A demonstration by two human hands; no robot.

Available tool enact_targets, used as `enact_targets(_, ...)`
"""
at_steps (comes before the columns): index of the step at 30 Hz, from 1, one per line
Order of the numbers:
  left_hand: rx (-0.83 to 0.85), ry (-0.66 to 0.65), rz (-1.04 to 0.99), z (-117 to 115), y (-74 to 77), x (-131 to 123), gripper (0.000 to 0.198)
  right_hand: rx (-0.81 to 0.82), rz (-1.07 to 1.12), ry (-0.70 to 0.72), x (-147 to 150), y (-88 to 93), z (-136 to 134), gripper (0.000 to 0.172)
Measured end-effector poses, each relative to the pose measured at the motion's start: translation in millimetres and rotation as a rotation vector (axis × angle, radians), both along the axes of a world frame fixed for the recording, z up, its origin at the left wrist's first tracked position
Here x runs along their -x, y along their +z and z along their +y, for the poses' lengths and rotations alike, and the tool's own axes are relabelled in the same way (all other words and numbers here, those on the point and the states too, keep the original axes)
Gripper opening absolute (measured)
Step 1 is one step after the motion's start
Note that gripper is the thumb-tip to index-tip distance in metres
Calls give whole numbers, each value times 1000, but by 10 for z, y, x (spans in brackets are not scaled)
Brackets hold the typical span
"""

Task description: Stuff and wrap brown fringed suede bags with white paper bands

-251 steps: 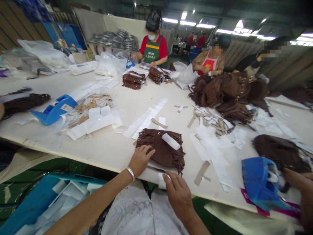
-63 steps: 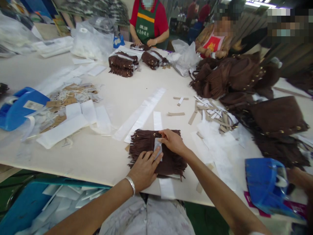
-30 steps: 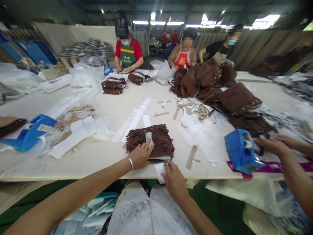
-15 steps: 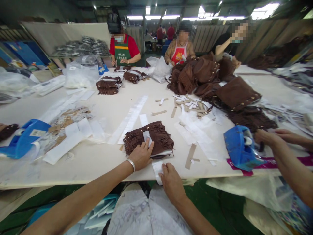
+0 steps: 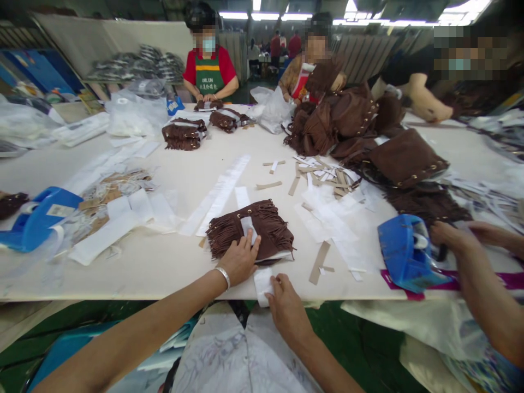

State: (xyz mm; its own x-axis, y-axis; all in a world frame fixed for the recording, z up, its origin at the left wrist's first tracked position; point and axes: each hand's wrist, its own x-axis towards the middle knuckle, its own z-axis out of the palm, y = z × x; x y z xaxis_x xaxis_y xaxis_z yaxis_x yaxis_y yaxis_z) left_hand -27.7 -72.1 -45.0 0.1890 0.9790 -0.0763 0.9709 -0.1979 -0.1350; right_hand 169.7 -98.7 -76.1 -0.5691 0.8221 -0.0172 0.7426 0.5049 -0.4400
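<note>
A brown fringed bag [image 5: 270, 232] lies on the white table in front of me, with gold eyelets along its upper side. My left hand [image 5: 239, 259] rests on its near part, fingers spread over a pale strip [image 5: 248, 225] across the bag. From under the bag's near edge a white strip [image 5: 262, 284] runs toward me. Its side is pinched between the thumb and fingers of my right hand [image 5: 284, 303], close to the table's front edge.
Blue tape dispensers stand left [image 5: 45, 218] and right [image 5: 405, 251]. Paper scraps [image 5: 327, 174] lie beyond the bag. Brown bags [image 5: 344, 120] are heaped at the back right. A person's hands [image 5: 454, 237] work at right; other people are across the table.
The view has shifted slightly. My hands keep nearly the same places on the bag and strip. Across the table, the person at the middle now has a brown fringed piece raised.
</note>
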Motion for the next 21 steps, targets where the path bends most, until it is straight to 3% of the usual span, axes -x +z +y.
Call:
enact_targets(4,-2,16,-9,-17,-4,-2,87,16,21,35,-67,27,-19,37)
enact_targets(10,-32,29,-20,-78,9,19,86,-104,-12,86,-41,-237,-129,45)
enact_targets(12,-39,36,-17,-90,13,20,86,-98,-22,82,-8,-249,-117,46)
enact_targets(15,-50,39,-20,-99,15,18,88,44,42,99,-8,12,-40,40)
enact_targets(19,-58,47,-40,-104,1,11,90,266,349,193,-272,691,-14,34)
enact_targets(21,-64,51,-52,-105,-8,8,90,225,435,267,-520,972,-86,36)
